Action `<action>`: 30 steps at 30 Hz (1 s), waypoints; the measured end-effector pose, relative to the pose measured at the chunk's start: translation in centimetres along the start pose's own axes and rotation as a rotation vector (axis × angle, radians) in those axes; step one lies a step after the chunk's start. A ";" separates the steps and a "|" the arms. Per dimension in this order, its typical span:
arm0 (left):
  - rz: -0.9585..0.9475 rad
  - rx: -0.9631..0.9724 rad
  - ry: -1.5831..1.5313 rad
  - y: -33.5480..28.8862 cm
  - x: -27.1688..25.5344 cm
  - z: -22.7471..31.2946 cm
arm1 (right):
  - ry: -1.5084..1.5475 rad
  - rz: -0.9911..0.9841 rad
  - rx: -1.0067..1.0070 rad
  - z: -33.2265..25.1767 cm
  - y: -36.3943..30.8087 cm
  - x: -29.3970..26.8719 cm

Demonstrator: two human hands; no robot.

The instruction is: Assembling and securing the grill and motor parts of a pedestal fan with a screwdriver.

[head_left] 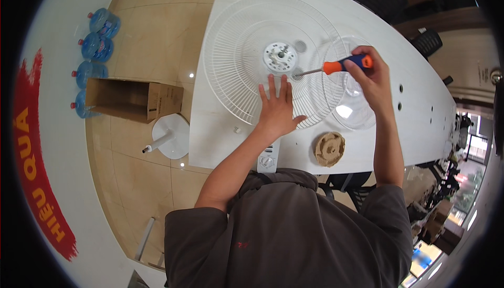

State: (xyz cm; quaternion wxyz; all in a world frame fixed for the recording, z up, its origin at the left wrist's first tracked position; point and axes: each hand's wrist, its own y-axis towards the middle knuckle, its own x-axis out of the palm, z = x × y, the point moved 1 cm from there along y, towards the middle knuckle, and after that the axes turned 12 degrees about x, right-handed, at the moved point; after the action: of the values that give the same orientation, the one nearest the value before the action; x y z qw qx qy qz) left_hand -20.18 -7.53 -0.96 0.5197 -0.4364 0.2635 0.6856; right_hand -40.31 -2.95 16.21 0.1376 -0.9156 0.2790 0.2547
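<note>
A white wire fan guard (231, 67) lies on the white table, with a round white hub (281, 57) at its middle. My left hand (277, 108) rests flat on the guard's near wires, fingers spread toward the hub. In my right hand (370, 75) is a screwdriver (336, 66) with an orange and dark blue handle. Its shaft points left, and the tip is close to the hub's lower right edge; whether it touches a screw is too small to tell. Under my left forearm, a white control panel with a knob (268, 161) shows at the table's near edge.
Clear plastic fan blades (344, 110) lie right of the guard, partly beneath it. Nearer me sits a round brown moulded pulp piece (329, 149). On the floor at left stand a white fan base with a pole (176, 136), an open cardboard box (126, 99) and several blue water bottles (97, 46).
</note>
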 end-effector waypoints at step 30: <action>0.203 0.195 -0.264 -0.2 -0.4 -0.8 | 1.292 0.572 0.531 15.8 -7.7 -3.9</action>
State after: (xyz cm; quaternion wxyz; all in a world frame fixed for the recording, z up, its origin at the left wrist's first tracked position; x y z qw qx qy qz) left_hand -19.68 -8.27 -0.99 0.5176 -0.2615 0.3008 0.7571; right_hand -44.73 11.20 6.03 0.0911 -0.7109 0.5829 -0.3829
